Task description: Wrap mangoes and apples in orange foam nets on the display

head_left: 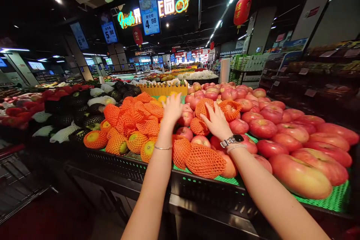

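Note:
My left hand (172, 109) reaches over the line between two fruit bins, fingers raised and apart, with nothing visible in it. My right hand (218, 123) has its fingers spread over the apples (263, 128); its fingertips are at a fruit in an orange foam net (203, 107), though contact is hard to judge. Close to that hand lie another orange foam net (230, 110) and a smaller netted piece (198, 126). Two larger netted fruits (206, 161) rest at the apple bin's front. Left of my left arm are netted yellow-orange fruits (95, 139) under heaped orange nets (137, 114).
Black bin edges (208, 180) run along the front, above a metal rail (208, 213). Dark fruits in black and white nets (90, 122) fill the left. A yellow picket divider (163, 90) stands behind. A shopping cart (19, 183) is at lower left.

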Demonstrator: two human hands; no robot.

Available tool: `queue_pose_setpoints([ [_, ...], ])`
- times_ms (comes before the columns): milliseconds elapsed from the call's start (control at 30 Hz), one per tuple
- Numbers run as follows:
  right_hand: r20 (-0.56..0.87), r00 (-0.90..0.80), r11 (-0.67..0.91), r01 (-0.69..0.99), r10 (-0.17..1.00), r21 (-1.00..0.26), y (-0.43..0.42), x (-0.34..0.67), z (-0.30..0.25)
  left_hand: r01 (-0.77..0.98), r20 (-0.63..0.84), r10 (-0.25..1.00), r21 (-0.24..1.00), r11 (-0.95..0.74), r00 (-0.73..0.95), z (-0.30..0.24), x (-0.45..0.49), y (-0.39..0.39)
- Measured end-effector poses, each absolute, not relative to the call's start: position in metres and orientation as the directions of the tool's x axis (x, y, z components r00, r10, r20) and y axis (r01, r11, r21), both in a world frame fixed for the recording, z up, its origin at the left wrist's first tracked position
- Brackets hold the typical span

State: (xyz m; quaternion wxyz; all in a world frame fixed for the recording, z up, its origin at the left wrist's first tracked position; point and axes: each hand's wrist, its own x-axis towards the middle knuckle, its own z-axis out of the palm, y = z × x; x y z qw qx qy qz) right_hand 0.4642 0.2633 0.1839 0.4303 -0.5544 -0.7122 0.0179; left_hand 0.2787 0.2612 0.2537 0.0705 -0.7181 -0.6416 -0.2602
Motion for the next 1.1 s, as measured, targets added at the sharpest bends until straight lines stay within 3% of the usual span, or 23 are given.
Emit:
queue_pose_setpoints([
  [100,0.564,-0.004,0.320,0.827,0.826,-0.463,0.256,0.467,0.192,0.976,0.261,0.963,0.180,-0.119,0.069,0.264,0.250,0.246],
  [167,0.547,-0.011,0.312,0.831,0.837,-0.461,0.252,0.469,0.198,0.983,0.218,0.972,0.138,-0.117,0.085,0.261,0.242,0.244],
  [300,0.541,-0.021,0.306,0.843,0.841,-0.443,0.248,0.473,0.204,0.995,0.321,0.944,0.079,0.059,-0.082,0.248,0.246,0.250],
  [400,0.535,-0.037,0.317,0.839,0.844,-0.442,0.248,0.476,0.204,0.977,0.285,0.941,0.162,0.138,-0.180,0.248,0.246,0.255],
  [567,0.527,-0.062,0.339,0.827,0.848,-0.448,0.249,0.480,0.205,0.942,0.421,0.865,0.301,0.150,-0.273,0.252,0.234,0.261],
  [667,0.524,-0.070,0.338,0.833,0.849,-0.437,0.248,0.480,0.206,0.908,0.388,0.844,0.341,0.243,-0.371,0.247,0.224,0.266],
  [933,0.535,-0.087,0.335,0.859,0.841,-0.386,0.248,0.481,0.206,0.895,0.321,0.878,0.386,0.222,-0.356,0.238,0.216,0.287],
  [1100,0.537,-0.089,0.338,0.860,0.839,-0.384,0.248,0.481,0.205,0.900,0.425,0.833,0.398,0.178,-0.353,0.245,0.222,0.283],
])
